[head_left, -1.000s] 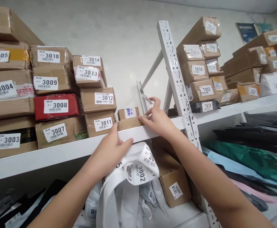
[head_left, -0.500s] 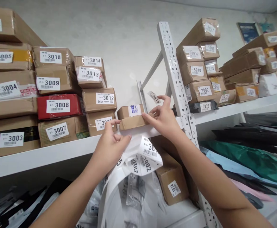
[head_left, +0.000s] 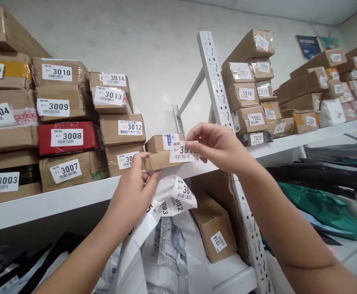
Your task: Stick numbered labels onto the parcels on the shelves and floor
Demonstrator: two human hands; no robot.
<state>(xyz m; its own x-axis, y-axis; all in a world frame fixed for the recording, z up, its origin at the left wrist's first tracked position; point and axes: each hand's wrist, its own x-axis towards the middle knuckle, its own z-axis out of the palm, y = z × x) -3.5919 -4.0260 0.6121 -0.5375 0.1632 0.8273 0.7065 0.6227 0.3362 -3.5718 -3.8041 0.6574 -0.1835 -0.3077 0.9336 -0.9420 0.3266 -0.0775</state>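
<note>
Left hand (head_left: 132, 192) grips the small cardboard box (head_left: 156, 153) at the shelf (head_left: 58, 200) edge, with a label sheet (head_left: 178, 196) hanging beneath. Right hand (head_left: 218, 145) pinches a numbered label (head_left: 181, 152) against the box front. The label is probably light, limp and adhesive, best held by one edge.

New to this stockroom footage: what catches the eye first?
Centre frame, the right hand pinches a white number label at the front of a small cardboard box on the white shelf, while the left hand touches its corner and holds a strip of labels. Left of them, a red parcel marked 3008 stands out among brown numbered boxes.
</note>
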